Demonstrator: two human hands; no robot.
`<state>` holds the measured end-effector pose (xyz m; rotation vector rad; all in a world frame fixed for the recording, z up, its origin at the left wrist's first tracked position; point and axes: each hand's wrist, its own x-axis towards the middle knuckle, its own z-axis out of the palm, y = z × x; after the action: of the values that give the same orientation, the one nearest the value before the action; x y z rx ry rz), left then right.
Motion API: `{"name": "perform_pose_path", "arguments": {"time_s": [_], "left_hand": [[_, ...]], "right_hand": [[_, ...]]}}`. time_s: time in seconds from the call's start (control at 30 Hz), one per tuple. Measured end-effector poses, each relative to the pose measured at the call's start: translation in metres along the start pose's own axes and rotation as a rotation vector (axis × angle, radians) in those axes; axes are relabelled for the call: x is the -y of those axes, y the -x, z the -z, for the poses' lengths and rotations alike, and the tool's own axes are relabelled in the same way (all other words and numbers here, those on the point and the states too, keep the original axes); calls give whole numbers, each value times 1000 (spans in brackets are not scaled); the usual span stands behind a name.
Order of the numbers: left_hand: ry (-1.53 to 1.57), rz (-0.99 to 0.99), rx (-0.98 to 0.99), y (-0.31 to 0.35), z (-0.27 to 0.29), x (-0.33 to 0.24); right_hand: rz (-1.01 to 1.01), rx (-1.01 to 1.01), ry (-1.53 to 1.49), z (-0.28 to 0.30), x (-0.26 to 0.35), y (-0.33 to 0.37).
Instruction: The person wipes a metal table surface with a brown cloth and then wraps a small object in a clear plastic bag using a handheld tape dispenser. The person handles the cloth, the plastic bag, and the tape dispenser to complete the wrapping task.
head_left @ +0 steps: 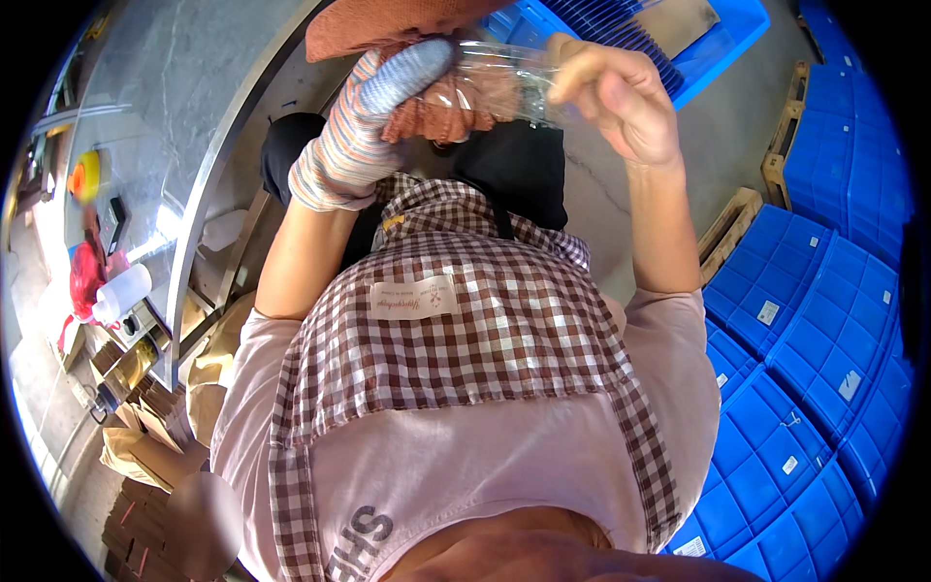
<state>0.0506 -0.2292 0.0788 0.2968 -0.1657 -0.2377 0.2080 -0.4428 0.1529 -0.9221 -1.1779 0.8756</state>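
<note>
My left hand [354, 131], in a striped knit glove, is closed around a crumpled reddish-brown bundle [427, 118] that looks like cloth; its thumb lies along the top. Clear plastic film [529, 82] covers part of the bundle and stretches across to the right. At the film's right end, my bare right hand [621, 97] pinches it between thumb and fingers. Just beyond the left hand is a larger reddish-brown piece [388, 24], cut off by the top of the picture. Whether it joins the bundle is hard to make out.
A grey-topped table [165, 87] with a metal edge stands left, holding a white bottle [123, 291] and a yellow-orange round item [85, 177]. Beyond my right hand sits an open blue crate [722, 58]. Blue lidded boxes [776, 262] and wooden pallets [732, 233] line the right side.
</note>
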Motion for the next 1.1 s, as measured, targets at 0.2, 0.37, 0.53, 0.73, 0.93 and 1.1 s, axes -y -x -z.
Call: {"name": "perform_pose_path", "arguments": {"time_s": [0.2, 0.37, 0.53, 0.73, 0.93, 1.1], "left_hand": [[-365, -297, -437, 4, -57, 25], [-550, -505, -356, 12, 31, 39], [-471, -480, -408, 13, -32, 18], [-675, -320, -397, 3, -73, 22], [-544, -278, -308, 5, -60, 18], [-679, -490, -458, 18, -6, 30]], "right_hand": [[118, 202, -111, 3, -16, 0], [68, 234, -80, -2, -14, 1], [-61, 40, -256, -20, -14, 9], [234, -178, 175, -20, -33, -6], [199, -192, 231, -19, -34, -11], [107, -180, 85, -19, -26, -22]]}}
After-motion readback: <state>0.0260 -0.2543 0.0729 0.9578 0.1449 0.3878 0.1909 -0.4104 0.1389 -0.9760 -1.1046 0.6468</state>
